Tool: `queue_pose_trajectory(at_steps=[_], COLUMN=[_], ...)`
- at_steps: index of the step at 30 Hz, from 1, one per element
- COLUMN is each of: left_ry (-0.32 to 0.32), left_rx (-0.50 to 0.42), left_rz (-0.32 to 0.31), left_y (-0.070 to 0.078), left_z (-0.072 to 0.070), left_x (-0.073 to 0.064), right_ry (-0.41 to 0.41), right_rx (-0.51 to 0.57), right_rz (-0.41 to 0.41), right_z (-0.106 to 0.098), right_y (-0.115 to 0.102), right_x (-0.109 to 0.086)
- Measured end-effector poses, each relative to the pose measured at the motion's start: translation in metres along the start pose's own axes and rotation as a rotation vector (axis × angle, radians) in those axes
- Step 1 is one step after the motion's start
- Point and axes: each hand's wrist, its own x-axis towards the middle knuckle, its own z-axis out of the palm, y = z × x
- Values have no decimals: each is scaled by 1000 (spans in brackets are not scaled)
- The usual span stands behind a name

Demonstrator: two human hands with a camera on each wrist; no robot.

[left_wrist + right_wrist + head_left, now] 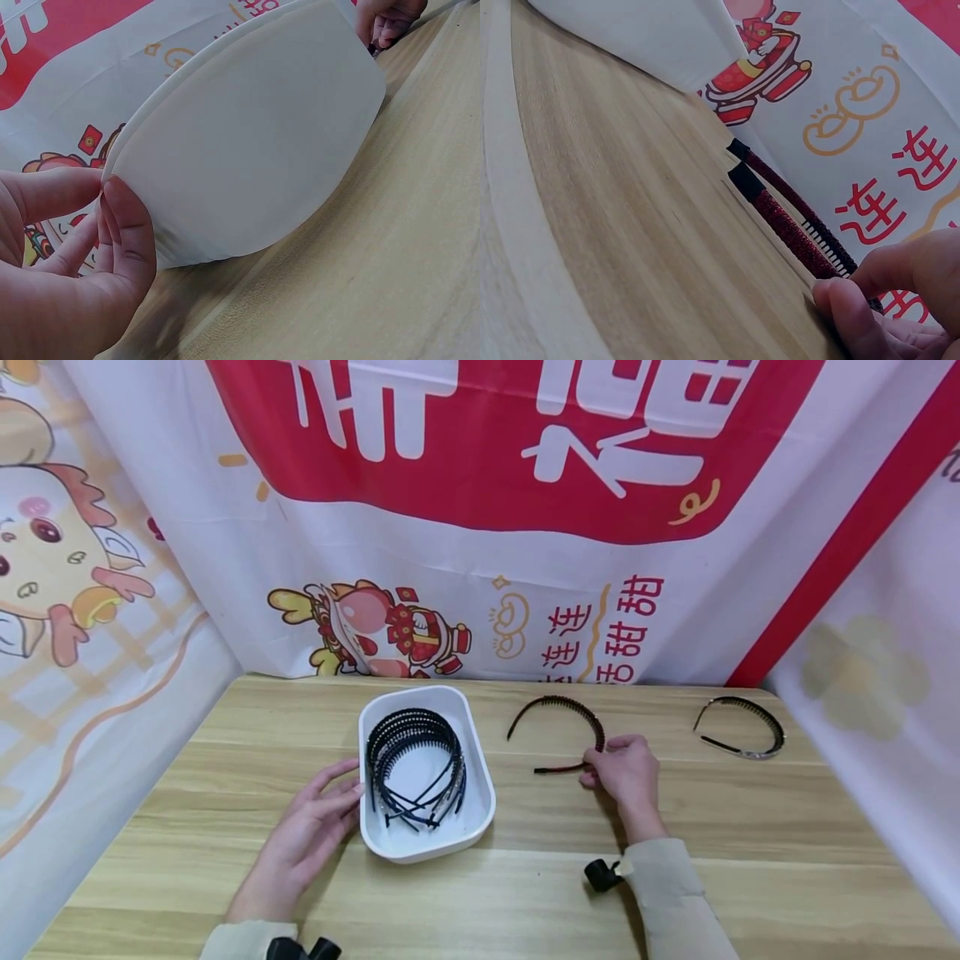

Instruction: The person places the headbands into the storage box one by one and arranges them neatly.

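Observation:
A white plastic tray (472,793) stands on the table with several black headbands (412,735) piled inside. My left hand (318,818) is at the tray's left side; in the left wrist view its thumb and finger (129,225) pinch the tray's edge. To the right of the tray, my right hand (626,777) pinches a dark red toothed headband (566,702) by its near right side. That headband's two black-tipped ends point left toward the tray, as the right wrist view shows. The band lies on or just above the tabletop; I cannot tell which.
Another black headband (750,750) with a clear, shiny part lies at the table's far right. The wooden table (525,902) ends at a printed cloth (480,610) hanging behind it, and more cloth hangs at both sides.

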Motion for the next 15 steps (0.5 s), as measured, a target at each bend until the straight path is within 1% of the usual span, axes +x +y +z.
queue_pose_trajectory(at_steps=[5, 12, 15], left_ry=[5, 7, 8], left_rx=[6, 2, 0], left_rz=[-2, -6, -4], left_y=[0, 0, 0], left_z=[0, 0, 0], left_x=[0, 0, -1], right_ry=[-18, -20, -20], right_rx=[-13, -29, -20], right_rz=[14, 4, 7], right_z=[-1, -3, -3], right_y=[2, 4, 4], right_x=[2, 2, 3])
